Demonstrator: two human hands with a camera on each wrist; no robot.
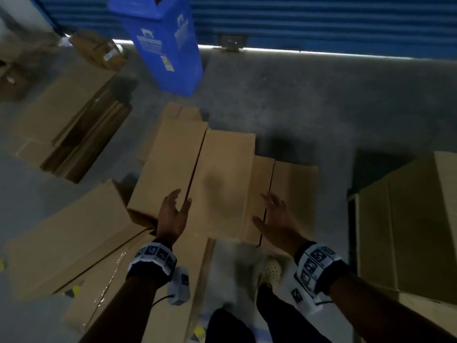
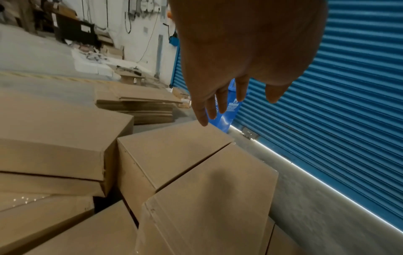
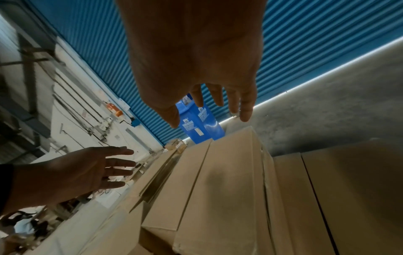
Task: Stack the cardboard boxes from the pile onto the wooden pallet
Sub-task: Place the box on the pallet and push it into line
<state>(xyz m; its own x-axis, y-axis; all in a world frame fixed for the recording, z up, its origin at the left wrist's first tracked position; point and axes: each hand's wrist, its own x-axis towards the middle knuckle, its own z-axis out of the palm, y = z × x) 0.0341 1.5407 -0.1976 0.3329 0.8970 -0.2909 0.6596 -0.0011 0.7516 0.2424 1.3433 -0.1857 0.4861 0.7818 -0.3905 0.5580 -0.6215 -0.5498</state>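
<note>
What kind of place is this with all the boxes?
Probably a warehouse or loading area. There is a big blue roll-up shutter door, a bare concrete floor, and lots of plain cardboard boxes piled about, with flattened cardboard lying nearby.

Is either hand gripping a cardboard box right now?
No, the left hand and right hand both hover with fingers spread above the top cardboard box, holding nothing.
</note>
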